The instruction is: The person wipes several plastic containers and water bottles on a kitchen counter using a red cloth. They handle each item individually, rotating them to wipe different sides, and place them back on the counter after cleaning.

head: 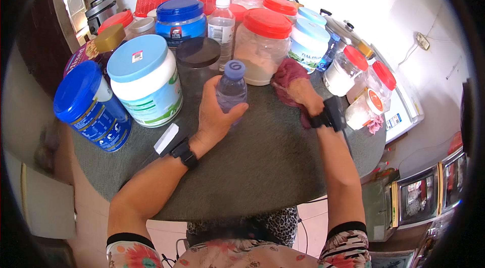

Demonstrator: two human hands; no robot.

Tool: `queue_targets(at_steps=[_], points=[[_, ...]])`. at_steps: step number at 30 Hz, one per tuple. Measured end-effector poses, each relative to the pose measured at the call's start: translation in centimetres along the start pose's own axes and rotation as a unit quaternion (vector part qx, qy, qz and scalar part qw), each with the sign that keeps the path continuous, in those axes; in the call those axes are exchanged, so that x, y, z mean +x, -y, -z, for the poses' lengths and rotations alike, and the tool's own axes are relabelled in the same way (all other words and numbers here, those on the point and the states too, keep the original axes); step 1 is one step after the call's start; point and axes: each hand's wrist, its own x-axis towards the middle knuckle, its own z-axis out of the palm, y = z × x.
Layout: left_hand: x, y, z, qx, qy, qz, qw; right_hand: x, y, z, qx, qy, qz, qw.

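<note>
My left hand [216, 116] is wrapped around a small clear plastic bottle [232, 85] with a purple-blue cap, upright over the middle of the table. In my right hand [303, 92] is a dark red cloth [284, 77], bunched beside a big clear jar [261, 52] with a red lid and pale powder inside. A dark-lidded jar [197, 56] stands just behind the left hand. Left of that hand is a white tub [147, 86] with a light blue lid. Both wrists wear black straps with small devices.
The round dark table [257, 169] curves in front of me. A blue canister [94, 109] stands at its left edge. Along the back are a blue-lidded jar [179, 22] and a tall water bottle [221, 29]. Several red-lidded jars, including one with white contents [339, 75], line the right side.
</note>
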Motion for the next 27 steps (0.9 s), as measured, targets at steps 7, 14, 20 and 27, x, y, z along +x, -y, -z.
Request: queue_targets(at_steps=[7, 14, 20, 27], points=[[0.1, -0.5, 0.5, -0.079, 0.043, -0.006, 0.996, 0.4, -0.1, -2.8, 0.102, -0.101, -0.035, 0.989], [0.0, 0.0, 0.6, -0.119, 0.065, -0.013, 0.991, -3.4, 0.9, 0.2, 0.028, 0.071, -0.148, 0.986], [-0.2, 0.3, 0.3, 0.08, 0.01, -0.093, 0.992, -11.8, 0.1, 1.7, 0.072, -0.048, -0.134, 0.987], [-0.2, -0.9, 0.7, 0.181, 0.001, -0.062, 0.981, -22.1, -0.5, 3.0, 0.033, -0.096, -0.176, 0.979]])
